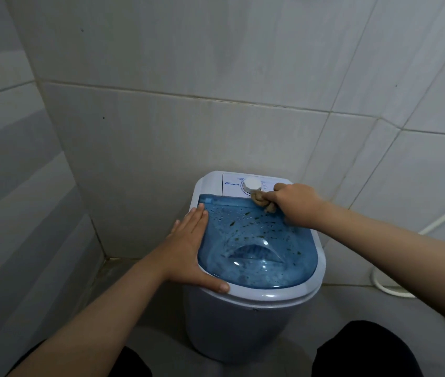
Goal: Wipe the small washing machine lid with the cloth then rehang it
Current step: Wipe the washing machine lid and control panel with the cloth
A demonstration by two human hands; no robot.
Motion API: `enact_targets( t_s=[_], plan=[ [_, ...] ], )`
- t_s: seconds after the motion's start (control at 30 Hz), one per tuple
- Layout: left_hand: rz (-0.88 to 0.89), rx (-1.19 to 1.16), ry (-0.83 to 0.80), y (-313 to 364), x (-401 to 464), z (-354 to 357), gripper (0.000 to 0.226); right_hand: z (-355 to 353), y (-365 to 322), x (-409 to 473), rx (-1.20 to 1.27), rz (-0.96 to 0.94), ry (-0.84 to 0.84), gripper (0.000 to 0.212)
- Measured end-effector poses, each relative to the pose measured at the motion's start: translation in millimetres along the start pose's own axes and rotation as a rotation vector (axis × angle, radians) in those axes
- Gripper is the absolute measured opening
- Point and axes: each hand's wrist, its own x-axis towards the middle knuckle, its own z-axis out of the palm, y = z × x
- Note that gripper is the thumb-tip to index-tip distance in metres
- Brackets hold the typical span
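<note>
Right hand (296,205) clenched round a balled beige cloth (263,201) at the upper right edge of the translucent blue lid (256,248), just below the white timer dial (252,185); left hand (188,248) spread flat, fingers together, along the lid's left rim, gripping nothing. Soft, light, probably damp rag, best kept bunched in the fist; lid looking thin, smooth and wet, speckled with dark flecks at centre frame, likely slippery and springy, so worth bracing at the white rim of the small washing machine (243,322)
</note>
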Motion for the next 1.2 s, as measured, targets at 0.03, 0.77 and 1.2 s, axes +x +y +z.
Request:
enact_targets(
  t_s=[0.03, 0.77, 1.2],
  plan=[
    [0.0, 0.0, 0.0, 0, 0, 0, 0.151, 2, 1, -2, 0.001, 0.02, -0.002, 0.047],
    [-0.002, 0.021, -0.015, -3, 3, 1, 0.152, 3, -75, -124, 0.148, 0.231, -0.087, 0.039],
    [0.003, -0.003, -0.003, -3, 3, 2, 0.152, -17, -11, -30, 0.548, 0.231, 0.15, 0.03]
  ],
)
